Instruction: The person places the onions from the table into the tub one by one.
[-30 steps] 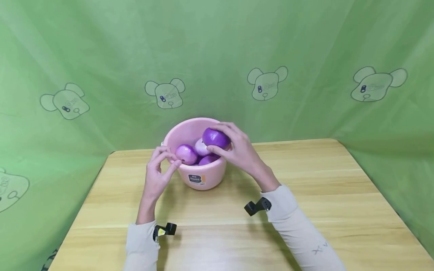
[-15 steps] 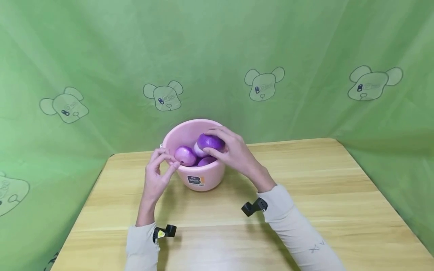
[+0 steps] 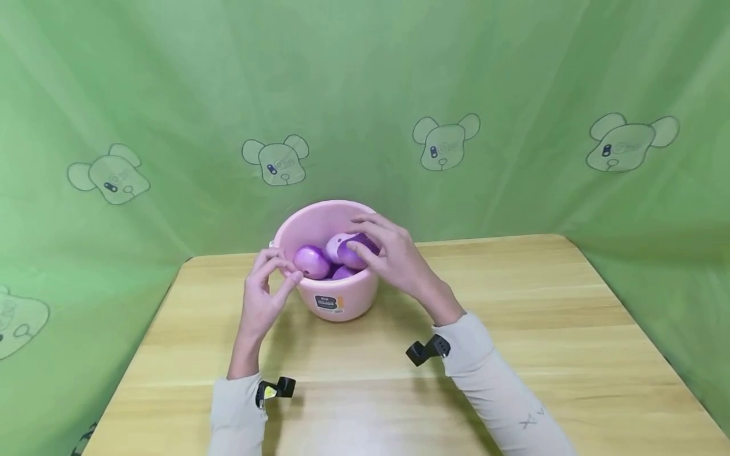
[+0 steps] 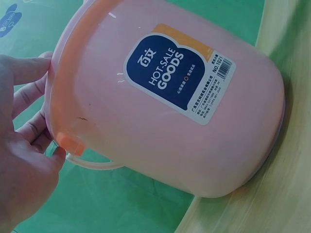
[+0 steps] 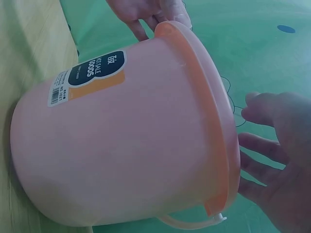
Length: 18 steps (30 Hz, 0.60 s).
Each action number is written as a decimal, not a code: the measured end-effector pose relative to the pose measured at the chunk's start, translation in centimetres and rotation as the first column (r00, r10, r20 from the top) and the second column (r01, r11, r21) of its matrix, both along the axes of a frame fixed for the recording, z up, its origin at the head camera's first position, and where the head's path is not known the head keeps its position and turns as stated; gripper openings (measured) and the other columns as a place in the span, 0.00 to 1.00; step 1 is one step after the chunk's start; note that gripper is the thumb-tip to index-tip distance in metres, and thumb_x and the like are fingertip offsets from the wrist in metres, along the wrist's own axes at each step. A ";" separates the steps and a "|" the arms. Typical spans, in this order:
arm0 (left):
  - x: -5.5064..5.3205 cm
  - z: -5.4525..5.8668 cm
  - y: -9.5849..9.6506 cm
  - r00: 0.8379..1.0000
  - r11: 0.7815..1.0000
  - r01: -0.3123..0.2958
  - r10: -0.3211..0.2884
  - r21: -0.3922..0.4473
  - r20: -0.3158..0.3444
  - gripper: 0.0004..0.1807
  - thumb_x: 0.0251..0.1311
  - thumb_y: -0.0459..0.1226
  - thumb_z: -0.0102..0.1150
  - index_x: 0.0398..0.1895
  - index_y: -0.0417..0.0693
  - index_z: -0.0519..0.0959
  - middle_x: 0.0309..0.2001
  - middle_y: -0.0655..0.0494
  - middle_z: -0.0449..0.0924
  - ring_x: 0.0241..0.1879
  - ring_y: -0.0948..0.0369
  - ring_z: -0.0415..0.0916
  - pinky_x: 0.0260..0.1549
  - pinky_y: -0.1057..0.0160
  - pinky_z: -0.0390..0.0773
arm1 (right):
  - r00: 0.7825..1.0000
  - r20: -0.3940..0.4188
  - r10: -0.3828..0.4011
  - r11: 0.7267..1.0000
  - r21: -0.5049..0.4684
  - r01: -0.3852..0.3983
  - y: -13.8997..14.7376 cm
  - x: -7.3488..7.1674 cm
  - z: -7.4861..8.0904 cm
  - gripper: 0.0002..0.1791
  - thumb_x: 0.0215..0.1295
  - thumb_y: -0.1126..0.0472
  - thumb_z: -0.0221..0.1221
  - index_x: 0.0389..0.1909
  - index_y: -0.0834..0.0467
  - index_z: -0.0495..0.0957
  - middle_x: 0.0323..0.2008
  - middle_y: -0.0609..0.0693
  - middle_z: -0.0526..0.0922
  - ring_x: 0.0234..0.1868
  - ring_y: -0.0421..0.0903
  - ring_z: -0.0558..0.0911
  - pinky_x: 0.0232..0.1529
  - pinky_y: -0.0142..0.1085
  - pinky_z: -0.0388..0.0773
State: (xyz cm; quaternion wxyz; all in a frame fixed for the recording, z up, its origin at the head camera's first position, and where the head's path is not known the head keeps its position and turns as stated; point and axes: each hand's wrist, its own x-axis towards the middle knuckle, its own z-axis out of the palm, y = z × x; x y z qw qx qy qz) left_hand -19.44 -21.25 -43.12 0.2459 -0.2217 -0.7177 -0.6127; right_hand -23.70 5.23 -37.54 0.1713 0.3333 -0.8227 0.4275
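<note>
A pink plastic bucket (image 3: 362,296) stands on the table holding several glossy round purple onions. My left hand (image 3: 265,288) pinches its rim on the left; in the left wrist view, fingers lie behind the rim and the thumb sits in front. Over the right side of the opening is my right hand (image 3: 399,256), thumb and fingers spread around a dark purple onion (image 3: 350,254) low in the bucket. The right wrist view shows this hand's fingers apart at the rim, with no onion visible there. A lighter onion (image 3: 311,261) sits near the left hand, beside a whitish one (image 3: 334,246).
The bucket's front carries a blue and orange label (image 4: 170,73), and its pale handle (image 4: 95,164) hangs down the side. Light wood table (image 3: 542,329) extends around it. A green curtain (image 3: 365,95) with drawn bear heads hangs behind. Black cameras sit on both wrists.
My right hand has lowered the dark purple onion from above the rim into the bucket, and its fingers have loosened. The left hand has stayed on the rim.
</note>
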 end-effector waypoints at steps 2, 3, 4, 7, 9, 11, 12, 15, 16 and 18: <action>-0.2 -0.2 -0.2 1.000 1.000 -0.009 0.009 -0.003 0.003 0.05 0.58 0.22 0.67 0.34 0.34 0.81 0.47 0.37 0.72 0.52 0.52 0.69 0.73 0.45 0.59 | 1.000 -0.009 0.010 1.000 -0.007 -0.010 0.0 0.0 0.1 0.19 0.71 0.58 0.64 0.60 0.58 0.80 0.67 0.53 0.76 0.68 0.54 0.75 0.59 0.46 0.81; -0.1 -0.2 -0.3 1.000 1.000 -0.013 0.013 -0.003 0.007 0.05 0.57 0.21 0.67 0.34 0.34 0.80 0.47 0.36 0.72 0.52 0.53 0.69 0.73 0.45 0.59 | 1.000 -0.015 0.012 1.000 -0.010 -0.012 -0.1 0.0 0.1 0.18 0.71 0.58 0.64 0.60 0.58 0.81 0.66 0.54 0.77 0.68 0.54 0.75 0.61 0.46 0.80; 0.0 0.0 -0.3 1.000 1.000 -0.019 0.019 -0.005 0.009 0.05 0.57 0.21 0.66 0.34 0.33 0.80 0.47 0.36 0.72 0.52 0.54 0.69 0.73 0.45 0.59 | 1.000 -0.024 0.014 1.000 -0.013 -0.014 -0.1 0.0 0.1 0.18 0.71 0.59 0.64 0.59 0.58 0.81 0.66 0.54 0.77 0.68 0.54 0.75 0.63 0.46 0.78; 0.6 0.6 0.1 1.000 1.000 -0.029 0.029 -0.011 0.005 0.06 0.56 0.19 0.66 0.33 0.31 0.80 0.46 0.32 0.72 0.52 0.54 0.69 0.72 0.44 0.59 | 0.999 -0.047 0.018 0.999 -0.029 -0.019 0.0 0.0 0.2 0.16 0.71 0.60 0.64 0.57 0.58 0.82 0.64 0.54 0.79 0.67 0.53 0.76 0.65 0.45 0.76; 0.9 1.3 0.4 0.999 0.999 -0.035 0.035 -0.023 -0.006 0.05 0.55 0.18 0.65 0.33 0.29 0.79 0.46 0.29 0.72 0.52 0.52 0.69 0.72 0.42 0.58 | 0.998 -0.064 0.018 0.999 -0.042 -0.021 0.2 0.1 0.3 0.15 0.71 0.61 0.64 0.57 0.58 0.82 0.63 0.53 0.79 0.67 0.51 0.76 0.68 0.44 0.73; 1.3 2.0 0.7 0.999 0.998 -0.048 0.047 -0.046 -0.018 0.05 0.55 0.18 0.66 0.32 0.28 0.79 0.45 0.28 0.73 0.51 0.49 0.70 0.71 0.40 0.58 | 0.997 -0.074 0.020 0.998 -0.062 -0.025 0.4 0.3 0.4 0.15 0.70 0.62 0.64 0.56 0.58 0.82 0.62 0.52 0.80 0.66 0.50 0.76 0.70 0.43 0.71; 1.5 2.3 0.8 0.998 0.997 -0.056 0.055 -0.058 -0.023 0.05 0.54 0.18 0.66 0.32 0.28 0.79 0.44 0.29 0.73 0.50 0.47 0.70 0.71 0.39 0.58 | 0.997 -0.077 0.023 0.997 -0.071 -0.029 0.5 0.4 0.4 0.15 0.70 0.62 0.64 0.57 0.57 0.82 0.62 0.52 0.80 0.66 0.50 0.76 0.70 0.43 0.71; 1.6 2.5 0.9 0.997 0.994 -0.075 0.072 -0.085 -0.040 0.06 0.54 0.18 0.67 0.34 0.28 0.80 0.46 0.33 0.75 0.52 0.42 0.71 0.70 0.38 0.58 | 0.995 -0.094 0.012 0.995 -0.094 -0.021 1.1 0.8 0.3 0.16 0.70 0.62 0.64 0.57 0.57 0.82 0.61 0.51 0.81 0.66 0.49 0.76 0.71 0.44 0.69; 1.5 2.5 0.9 0.996 0.993 -0.076 0.073 -0.088 -0.046 0.07 0.54 0.18 0.67 0.35 0.27 0.80 0.47 0.33 0.76 0.53 0.40 0.71 0.70 0.37 0.58 | 0.995 -0.102 0.002 0.995 -0.103 -0.013 1.4 0.9 0.3 0.16 0.70 0.62 0.65 0.57 0.58 0.82 0.61 0.51 0.81 0.66 0.50 0.77 0.71 0.44 0.69; 1.1 2.1 0.7 0.996 0.994 -0.068 0.063 -0.082 -0.061 0.07 0.55 0.19 0.66 0.37 0.27 0.81 0.49 0.32 0.76 0.56 0.37 0.70 0.71 0.38 0.58 | 0.993 -0.117 -0.026 0.993 -0.120 0.012 2.1 1.3 0.3 0.16 0.70 0.61 0.65 0.57 0.59 0.82 0.61 0.52 0.81 0.66 0.50 0.77 0.71 0.45 0.69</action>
